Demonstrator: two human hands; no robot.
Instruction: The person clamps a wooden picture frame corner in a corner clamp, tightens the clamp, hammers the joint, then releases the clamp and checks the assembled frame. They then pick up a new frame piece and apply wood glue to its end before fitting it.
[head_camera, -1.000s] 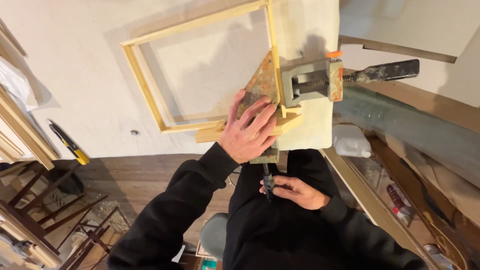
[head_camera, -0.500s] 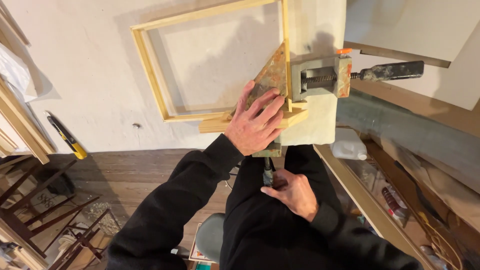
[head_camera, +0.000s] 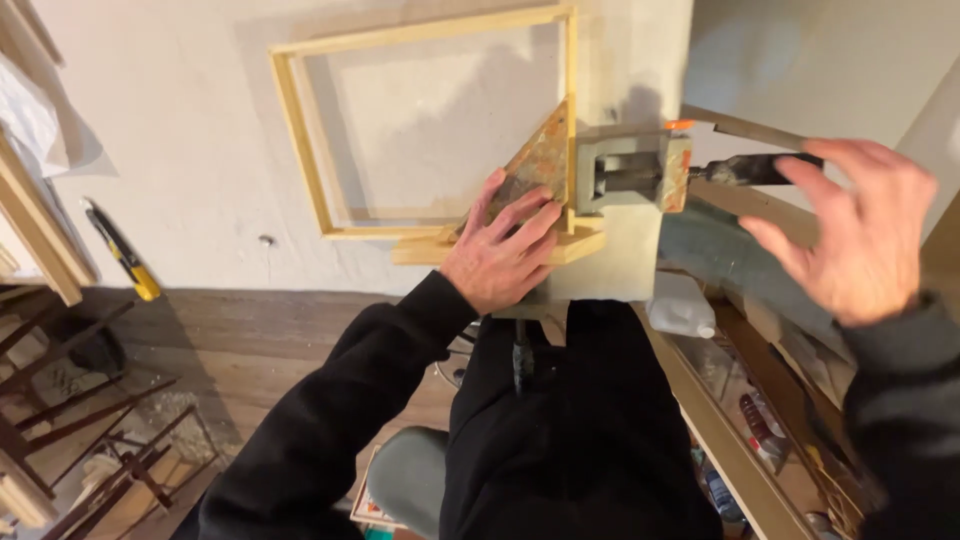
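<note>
From the head camera, the left hand (head_camera: 505, 250) lies flat, fingers spread and pressing on a rusty triangular corner plate (head_camera: 540, 165) at the near right corner of a pale wooden frame (head_camera: 300, 130). The frame lies on a white bench (head_camera: 180, 160), its right rail close to the bench's right edge and its near rail just back from the front edge. A short wood block (head_camera: 430, 247) sits under that corner, touching the near rail. A grey metal clamp (head_camera: 625, 170) grips the frame's right rail beside the plate, and its dark handle (head_camera: 750, 168) sticks out past the bench's right edge.

The right hand (head_camera: 860, 235) hovers open with fingers released, holding nothing, just beside the handle's end.

A yellow and black utility knife (head_camera: 122, 252) lies near the bench's front left corner, well apart from the frame. A white plastic jug (head_camera: 682, 308) stands below the bench's right side. The bench between knife and frame is bare.
</note>
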